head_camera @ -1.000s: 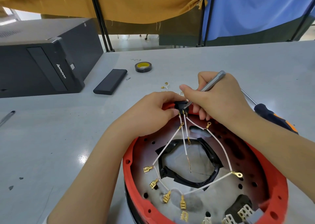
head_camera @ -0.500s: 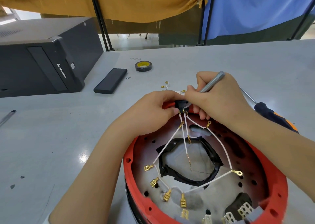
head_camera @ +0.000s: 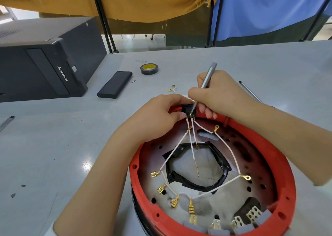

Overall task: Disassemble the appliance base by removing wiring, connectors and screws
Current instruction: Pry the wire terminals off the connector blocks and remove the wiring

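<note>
I saw my left hand (head_camera: 158, 117) pinching the black switch (head_camera: 186, 110) at the red base's (head_camera: 280, 178) far rim, right hand (head_camera: 215, 95) gripping a thin screwdriver (head_camera: 206, 81) on its terminals; next, I judged, prying 3 white wires (head_camera: 192, 142) free.

Computer tower (head_camera: 45, 65), tape roll (head_camera: 149, 68), black case (head_camera: 115, 86).

Just one view, head-mounted, looking forward and down from close above the red appliance base (head_camera: 280, 167) near right. Grey table (head_camera: 53, 137) stretching away to curtains (head_camera: 143, 0) at the far edge.
</note>
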A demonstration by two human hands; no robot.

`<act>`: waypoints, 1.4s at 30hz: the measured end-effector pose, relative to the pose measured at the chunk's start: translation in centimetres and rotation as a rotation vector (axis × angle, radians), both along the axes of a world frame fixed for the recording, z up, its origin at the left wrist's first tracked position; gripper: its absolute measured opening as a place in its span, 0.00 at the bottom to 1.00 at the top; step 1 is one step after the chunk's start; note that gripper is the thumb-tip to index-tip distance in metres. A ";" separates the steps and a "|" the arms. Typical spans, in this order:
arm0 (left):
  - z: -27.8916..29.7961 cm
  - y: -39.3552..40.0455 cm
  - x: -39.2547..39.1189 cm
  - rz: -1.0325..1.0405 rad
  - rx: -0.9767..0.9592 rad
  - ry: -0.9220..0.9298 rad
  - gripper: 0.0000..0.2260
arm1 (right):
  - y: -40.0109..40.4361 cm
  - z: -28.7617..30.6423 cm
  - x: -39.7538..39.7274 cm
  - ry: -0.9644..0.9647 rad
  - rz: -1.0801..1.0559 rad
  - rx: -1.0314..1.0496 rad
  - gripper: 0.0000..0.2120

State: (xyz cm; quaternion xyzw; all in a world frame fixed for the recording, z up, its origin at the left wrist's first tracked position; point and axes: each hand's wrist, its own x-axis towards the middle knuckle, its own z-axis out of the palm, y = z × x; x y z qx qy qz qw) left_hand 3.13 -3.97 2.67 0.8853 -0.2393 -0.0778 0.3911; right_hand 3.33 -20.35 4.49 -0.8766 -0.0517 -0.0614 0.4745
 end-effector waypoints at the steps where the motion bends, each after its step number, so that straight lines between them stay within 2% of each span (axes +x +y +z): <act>1: 0.0 0.0 0.0 0.003 0.001 0.000 0.16 | 0.0 0.0 0.2 0.013 0.003 -0.011 0.14; 8: 0.1 -0.1 -0.1 -0.011 0.011 0.002 0.17 | 0.4 0.4 0.9 0.069 0.018 -0.188 0.14; 11: 0.2 -0.1 -0.1 -0.012 0.015 -0.002 0.17 | 0.3 0.2 0.6 0.052 0.032 -0.185 0.14; 15: 0.2 0.0 -0.2 -0.003 0.023 -0.008 0.16 | 0.0 -0.5 -0.1 -0.131 -0.032 -0.040 0.13; 18: 0.2 0.0 -0.2 -0.001 0.017 -0.004 0.16 | 0.0 -0.7 -0.4 -0.195 -0.037 0.002 0.13; 23: 0.3 0.1 -0.2 -0.016 0.013 -0.006 0.17 | 0.3 -1.0 -0.8 -0.235 -0.008 -0.019 0.14; 30: 0.2 0.1 -0.2 -0.024 0.014 -0.025 0.17 | 0.7 -1.4 -1.1 -0.451 -0.001 -0.136 0.19; 33: 0.2 0.1 -0.3 -0.018 0.035 -0.038 0.17 | 0.8 -1.2 -0.8 -0.397 0.013 -0.113 0.19; 37: 0.2 0.0 -0.2 -0.005 0.037 -0.022 0.16 | 0.7 -0.4 0.5 -0.160 0.034 -0.046 0.15; 42: 0.3 -0.1 -0.1 -0.015 0.029 -0.022 0.15 | 0.8 0.4 1.5 -0.003 0.091 -0.158 0.12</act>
